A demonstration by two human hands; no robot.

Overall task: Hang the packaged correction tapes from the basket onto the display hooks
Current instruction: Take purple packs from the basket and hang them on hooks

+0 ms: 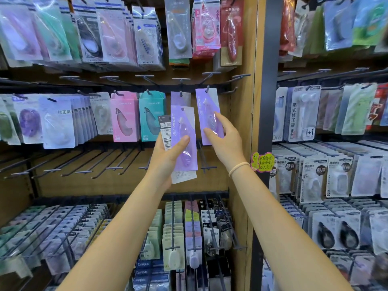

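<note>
**shelfwatcher:** ok so what's each hand doing here?

**tapefan22:** left hand (168,152) grips a small stack of purple correction tape packs (184,141), thumb curled across the front one, fingers behind. There's a pack turned backside-out in that stack too. It's held up just in front of the middle row.

**shelfwatcher:** and the right?

**tapefan22:** right hand (222,139) has its fingers curled round the lower part of another purple pack (207,110), thumb on the front. That one's hole sits on a hook (207,88) and it hangs tilted. Pale hair tie (239,168) on that wrist.

**shelfwatcher:** neighbours?

**tapefan22:** a purple pack on the next hook left (180,93), then a teal pack (151,114) and a pink pack (124,117). Can't see any basket.
</note>
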